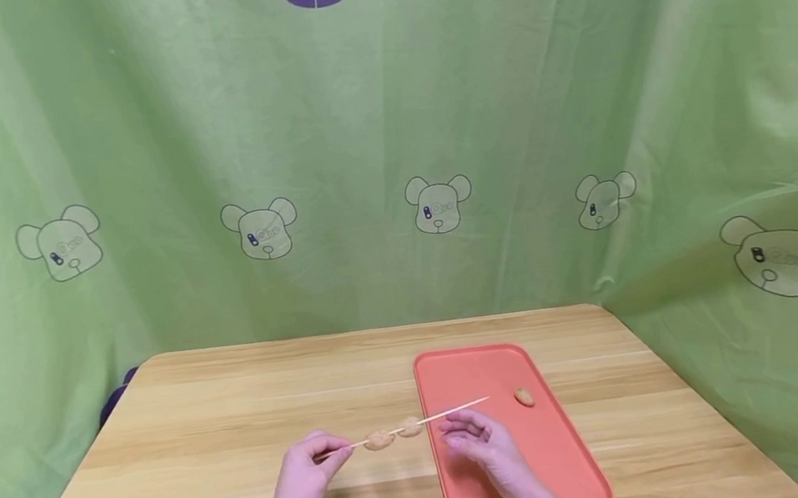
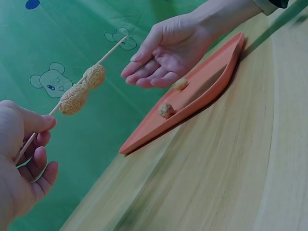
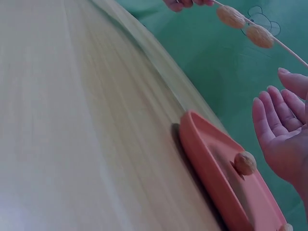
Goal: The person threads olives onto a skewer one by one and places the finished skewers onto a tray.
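Wooden skewer (image 1: 458, 409), bearing two tan nut-like pieces (image 1: 379, 440), observed pinched by fingers of left hand (image 1: 308, 468). Right hand (image 1: 492, 449), fingers loosely curved, over pink tray (image 1: 556, 464) toward right edge of tabletop (image 1: 238, 405).

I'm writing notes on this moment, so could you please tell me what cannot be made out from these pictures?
Head view: one tan, textured oval piece on the coral rectangular tray, apparently behind the right-hand grip.
Head view: the held end of the thin pale wooden skewer, hidden in the left-hand grip.
Right wrist view: the skewer's tip, past the right edge; the other tray piece, mostly below the bottom edge.
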A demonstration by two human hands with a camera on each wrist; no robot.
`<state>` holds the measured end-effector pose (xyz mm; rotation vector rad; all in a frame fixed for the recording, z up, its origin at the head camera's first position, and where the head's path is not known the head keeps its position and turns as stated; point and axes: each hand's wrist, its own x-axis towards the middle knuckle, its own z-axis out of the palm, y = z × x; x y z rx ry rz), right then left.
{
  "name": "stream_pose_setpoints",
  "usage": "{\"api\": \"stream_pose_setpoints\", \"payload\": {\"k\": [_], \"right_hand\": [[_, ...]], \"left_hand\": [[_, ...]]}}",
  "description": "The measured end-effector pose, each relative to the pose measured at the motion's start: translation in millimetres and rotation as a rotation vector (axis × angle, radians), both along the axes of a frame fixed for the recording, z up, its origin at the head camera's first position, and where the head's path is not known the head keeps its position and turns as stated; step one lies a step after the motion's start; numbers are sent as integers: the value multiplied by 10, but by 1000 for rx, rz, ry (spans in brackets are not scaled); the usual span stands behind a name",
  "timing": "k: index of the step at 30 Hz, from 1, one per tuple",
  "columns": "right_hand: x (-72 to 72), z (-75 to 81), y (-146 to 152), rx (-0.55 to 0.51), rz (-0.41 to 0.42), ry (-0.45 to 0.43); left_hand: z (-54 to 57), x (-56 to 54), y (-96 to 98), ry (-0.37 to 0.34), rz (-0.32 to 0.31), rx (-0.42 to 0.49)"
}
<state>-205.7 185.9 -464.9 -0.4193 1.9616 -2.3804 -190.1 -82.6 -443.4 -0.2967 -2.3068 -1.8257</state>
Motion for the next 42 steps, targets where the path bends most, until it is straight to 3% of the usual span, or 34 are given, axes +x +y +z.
{"api": "stream_pose_setpoints", "payload": {"k": [8, 12, 15, 21, 30, 36, 42], "right_hand": [[-181, -83, 243, 40, -88, 138], [-259, -59, 281, 127, -205, 51], [-304, -31, 296, 162, -232, -25], [-379, -33, 349, 276, -172, -81], [-467, -193, 407, 491, -65, 28], [-476, -202, 380, 585, -52, 141], [-506, -216, 346, 652, -65, 172]], "left_hand": [[1, 6, -29, -9, 7, 25], [-2, 8, -45, -9, 13, 23], [-10, 2, -59, -10, 18, 14], [-43, -14, -88, -22, 32, 7], [-72, -26, -119, -31, 52, 4], [-72, -15, -116, -27, 54, 2], [-76, -13, -114, -30, 44, -1]]}}
